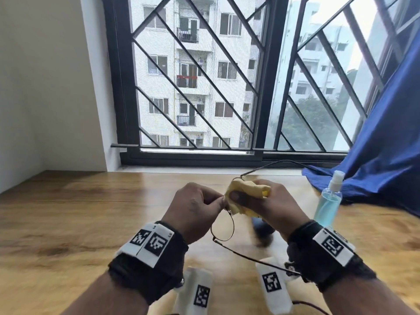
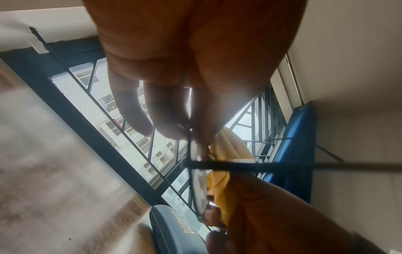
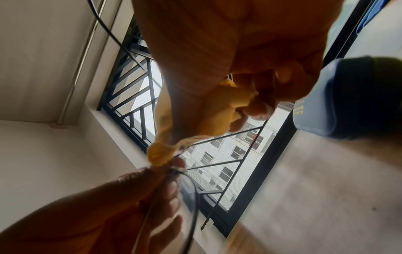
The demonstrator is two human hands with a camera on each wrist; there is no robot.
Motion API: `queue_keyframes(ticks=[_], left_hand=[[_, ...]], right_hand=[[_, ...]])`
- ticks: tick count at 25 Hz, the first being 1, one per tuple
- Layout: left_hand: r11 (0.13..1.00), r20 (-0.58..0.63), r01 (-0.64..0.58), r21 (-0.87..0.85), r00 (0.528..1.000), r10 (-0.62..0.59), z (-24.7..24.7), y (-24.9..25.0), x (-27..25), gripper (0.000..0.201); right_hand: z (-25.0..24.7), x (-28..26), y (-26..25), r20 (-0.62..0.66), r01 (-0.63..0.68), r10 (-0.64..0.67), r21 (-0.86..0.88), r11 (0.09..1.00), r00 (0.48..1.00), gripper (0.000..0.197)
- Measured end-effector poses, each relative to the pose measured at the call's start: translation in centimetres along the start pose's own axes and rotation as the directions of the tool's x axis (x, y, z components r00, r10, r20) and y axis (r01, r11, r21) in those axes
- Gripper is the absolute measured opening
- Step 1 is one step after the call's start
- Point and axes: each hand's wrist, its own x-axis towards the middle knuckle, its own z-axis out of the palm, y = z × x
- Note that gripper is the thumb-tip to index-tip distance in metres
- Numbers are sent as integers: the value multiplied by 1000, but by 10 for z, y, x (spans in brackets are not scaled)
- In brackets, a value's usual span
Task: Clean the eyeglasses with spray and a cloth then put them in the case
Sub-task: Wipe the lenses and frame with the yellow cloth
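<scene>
Thin dark-rimmed eyeglasses (image 1: 222, 228) hang in the air over the wooden table (image 1: 79, 212), temples unfolded. My left hand (image 1: 200, 208) pinches the frame at the bridge; the same pinch shows in the left wrist view on the eyeglasses (image 2: 199, 185). My right hand (image 1: 263, 201) grips a yellow cloth (image 1: 245, 189) wrapped over the far lens, thumb pressed on it. In the right wrist view the yellow cloth (image 3: 219, 110) is bunched in my fingers, with the near lens (image 3: 189, 194) below. A dark blue case (image 1: 261, 226) lies on the table under my right hand, mostly hidden. The spray bottle (image 1: 329, 201) of blue liquid stands to the right.
A blue curtain (image 1: 386, 144) spills onto the table's far right behind the bottle. A barred window (image 1: 204, 87) runs along the far edge, and a white wall (image 1: 34, 87) closes the left side. Bare wood stretches to the left of my hands.
</scene>
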Motion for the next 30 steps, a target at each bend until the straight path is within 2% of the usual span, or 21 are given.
queue_keyframes(ticks=[2,4,7,10,12,13,15,18,20,23,26,28,30], left_hand=[[1000,43,-18,15,999,17,2,3,-1,20],[1000,69,-17,10,998,16,4,6,-4,24],[1000,29,20,-2,999,-20,4,5,-3,17],[999,-20,34,-2,999,-34,2,-1,0,17],[999,10,23,22,1000,-24,1,1,-1,15],[999,41,10,34,999,-11,1,3,-2,16],[999,80,0,37,997,-3,3,7,-4,16],[999,38,24,28,999,-25,4,7,-4,16],[999,-1,45,-2,999,-45,2,3,-3,17],[999,23,45,-25,999,-44,2,2,-2,15],[999,70,23,-33,997,-20,5,6,-4,15],[1000,46,27,-16,999,-27,5,6,-4,16],[999,15,46,-17,999,-45,3,4,-4,17]], right_hand=[[4,0,1,17,2,-3,13,1000,1000,37],[2,1,0,-45,36,-37,-9,999,998,41],[-5,4,-1,-131,19,-13,42,999,991,24],[-4,2,3,-29,12,-11,35,999,1000,27],[2,1,7,48,-1,0,27,1000,999,35],[3,2,9,41,7,-7,20,1000,999,36],[1,5,6,-37,37,-38,-10,999,999,35],[-8,6,3,-137,21,-22,-8,1000,990,27],[-6,6,6,-61,22,-20,33,999,998,23],[1,3,9,45,-4,2,35,999,999,32],[-1,4,6,-31,20,-18,42,999,999,28],[-7,6,5,-117,21,-18,28,999,993,25],[-10,8,7,-144,0,6,43,999,990,20]])
